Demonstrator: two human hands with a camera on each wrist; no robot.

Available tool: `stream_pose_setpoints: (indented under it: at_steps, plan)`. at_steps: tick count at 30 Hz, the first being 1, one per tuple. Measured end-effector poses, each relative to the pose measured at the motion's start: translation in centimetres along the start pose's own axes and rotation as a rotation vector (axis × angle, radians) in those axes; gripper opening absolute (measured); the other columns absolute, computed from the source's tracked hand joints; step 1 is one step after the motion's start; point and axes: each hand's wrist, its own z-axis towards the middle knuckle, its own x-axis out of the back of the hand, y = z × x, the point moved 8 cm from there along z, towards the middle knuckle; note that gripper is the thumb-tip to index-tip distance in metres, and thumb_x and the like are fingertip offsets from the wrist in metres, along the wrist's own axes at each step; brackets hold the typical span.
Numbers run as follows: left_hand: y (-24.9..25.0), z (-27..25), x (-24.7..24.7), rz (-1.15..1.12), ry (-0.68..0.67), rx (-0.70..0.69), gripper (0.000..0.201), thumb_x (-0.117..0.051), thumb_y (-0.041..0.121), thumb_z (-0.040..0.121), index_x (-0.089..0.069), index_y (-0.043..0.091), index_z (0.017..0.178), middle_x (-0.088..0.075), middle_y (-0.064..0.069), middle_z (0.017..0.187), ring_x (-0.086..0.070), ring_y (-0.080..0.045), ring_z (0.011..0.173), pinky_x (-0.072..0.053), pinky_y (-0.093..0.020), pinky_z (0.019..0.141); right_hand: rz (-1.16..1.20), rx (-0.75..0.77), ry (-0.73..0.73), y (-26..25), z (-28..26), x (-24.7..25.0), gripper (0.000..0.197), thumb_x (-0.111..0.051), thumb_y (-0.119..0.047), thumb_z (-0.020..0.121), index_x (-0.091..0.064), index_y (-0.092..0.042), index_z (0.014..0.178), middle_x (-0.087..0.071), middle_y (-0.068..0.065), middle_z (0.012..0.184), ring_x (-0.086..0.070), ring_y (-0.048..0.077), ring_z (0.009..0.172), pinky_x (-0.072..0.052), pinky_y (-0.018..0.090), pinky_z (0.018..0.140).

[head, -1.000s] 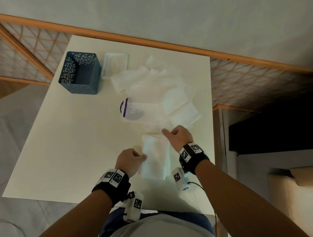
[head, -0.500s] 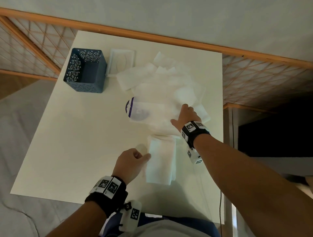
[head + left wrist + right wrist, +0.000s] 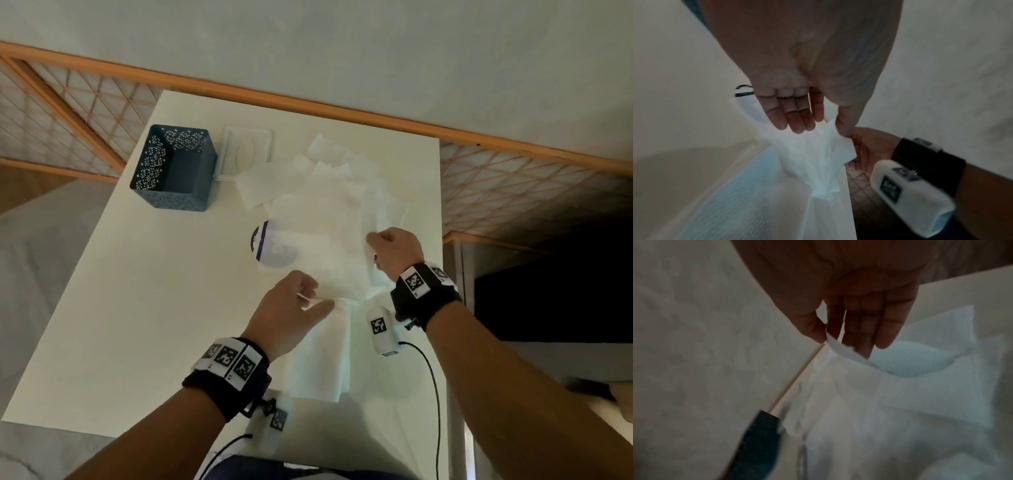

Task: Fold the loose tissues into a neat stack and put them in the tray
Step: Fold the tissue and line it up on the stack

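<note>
I pinch one loose tissue [image 3: 329,260] with each hand, left hand [image 3: 291,308] and right hand [image 3: 397,253], one folded stack [image 3: 325,356] done, pile [image 3: 325,192] and tray [image 3: 174,168] waiting.

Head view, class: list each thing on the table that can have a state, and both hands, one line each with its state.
Left hand: pinches the near corner of a tissue.
Right hand: pinches the same tissue's far corner.
Tissue: unfolded, lifted at both corners.
Folded tissues: stacked flat at the near edge.
Loose tissues: scattered, overlapping.
Blue basket: upright, nothing seen inside.
White tray: flat, one tissue overlapping its edge.
</note>
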Motion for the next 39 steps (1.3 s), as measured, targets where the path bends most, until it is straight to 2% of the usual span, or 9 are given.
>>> stream_pose_setpoints:
  at_steps: [4, 8, 14, 17, 21, 27, 30, 34, 39]
  plan:
    - [4.5, 0.5, -1.3, 0.164, -0.041, -0.221, 0.091, -0.083, 0.055, 0.083, -0.033, 0.033, 0.156, -0.037, 0.017, 0.157, -0.037, 0.0, 0.142, -0.036, -0.024, 0.115, 0.393, -0.108, -0.097, -1.2, -2.7, 0.3, 0.021, -0.066, -0.025, 0.096, -0.068, -0.007, 0.085, -0.072, 0.003, 0.074, -0.07, 0.018, 0.065, -0.063, 0.036, 0.072]
    - [8.4, 0.8, -1.9, 0.277, 0.007, -0.412, 0.11, -0.081, 0.052, 0.086, -0.012, 0.023, 0.167, -0.007, 0.007, 0.175, -0.003, -0.004, 0.16, -0.016, -0.027, 0.129, 0.51, -0.122, -0.129, -2.7, -5.2, 0.5, 0.025, -0.071, -0.03, 0.091, -0.059, -0.015, 0.075, -0.052, 0.001, 0.07, -0.05, 0.015, 0.066, -0.038, 0.032, 0.072]
    - [10.9, 0.2, -0.8, 0.038, 0.099, -0.433, 0.076, -0.071, 0.037, 0.098, -0.03, 0.024, 0.16, -0.047, 0.009, 0.158, -0.044, -0.004, 0.144, -0.036, -0.021, 0.116, 0.511, 0.025, -0.222, -6.0, -8.7, 0.3, 0.018, -0.071, -0.032, 0.094, -0.081, -0.017, 0.094, -0.079, -0.005, 0.092, -0.074, 0.01, 0.093, -0.053, 0.033, 0.089]
    - [10.8, -0.1, 0.4, -0.166, 0.119, -0.353, 0.039, -0.065, 0.035, 0.101, -0.049, 0.033, 0.137, -0.067, 0.015, 0.124, -0.066, -0.004, 0.111, -0.055, -0.028, 0.092, 0.471, 0.071, -0.279, -7.0, -10.2, 0.3, 0.034, -0.058, -0.042, 0.101, -0.083, -0.019, 0.101, -0.08, -0.003, 0.105, -0.072, 0.014, 0.106, -0.052, 0.034, 0.099]
    - [10.3, -0.3, 2.4, -0.375, 0.182, -0.249, 0.008, -0.061, 0.025, 0.104, -0.066, 0.022, 0.108, -0.074, 0.005, 0.099, -0.069, -0.008, 0.09, -0.053, -0.023, 0.077, 0.428, 0.139, -0.348, -7.2, -11.5, 0.5, 0.056, -0.034, -0.056, 0.107, -0.08, -0.024, 0.116, -0.078, -0.001, 0.117, -0.071, 0.021, 0.113, -0.045, 0.042, 0.105]
    - [9.0, -0.9, 4.2, -0.67, 0.175, -0.067, 0.014, -0.06, 0.013, 0.101, -0.074, 0.009, 0.102, -0.078, -0.009, 0.099, -0.073, -0.02, 0.089, -0.057, -0.037, 0.085, 0.414, 0.228, 0.048, -5.8, -10.7, 4.4, 0.059, -0.064, -0.071, 0.072, -0.072, -0.034, 0.117, -0.072, -0.019, 0.116, -0.065, 0.007, 0.114, -0.05, 0.044, 0.108]
    - [9.2, -1.2, 4.1, -0.855, 0.053, -0.016, 0.01, -0.064, 0.01, 0.099, -0.074, 0.013, 0.097, -0.074, -0.009, 0.097, -0.071, -0.026, 0.094, -0.055, -0.043, 0.091, 0.442, 0.119, -0.127, -4.7, -9.6, 3.6, 0.087, -0.072, -0.08, 0.067, -0.06, -0.034, 0.14, -0.065, -0.012, 0.136, -0.059, 0.012, 0.13, -0.043, 0.045, 0.116]
    - [9.6, -1.4, 4.3, -0.948, -0.083, 0.027, 0.014, -0.062, 0.011, 0.098, -0.072, 0.009, 0.108, -0.073, -0.01, 0.106, -0.07, -0.027, 0.099, -0.053, -0.038, 0.09, 0.542, 0.138, -0.436, -5.7, -10.8, 1.2, 0.058, -0.067, -0.053, 0.09, -0.066, -0.016, 0.135, -0.073, 0.005, 0.13, -0.067, 0.026, 0.125, -0.051, 0.045, 0.108]
    - [9.0, -1.6, 3.9, -1.007, -0.274, 0.11, 0.059, -0.057, 0.052, 0.1, -0.064, 0.011, 0.142, -0.069, -0.015, 0.135, -0.068, -0.036, 0.122, -0.056, -0.043, 0.095, 0.497, 0.203, -0.327, -6.1, -10.8, 0.7, 0.038, -0.08, -0.031, 0.085, -0.074, -0.013, 0.118, -0.077, 0.012, 0.116, -0.072, 0.037, 0.111, -0.053, 0.06, 0.103]
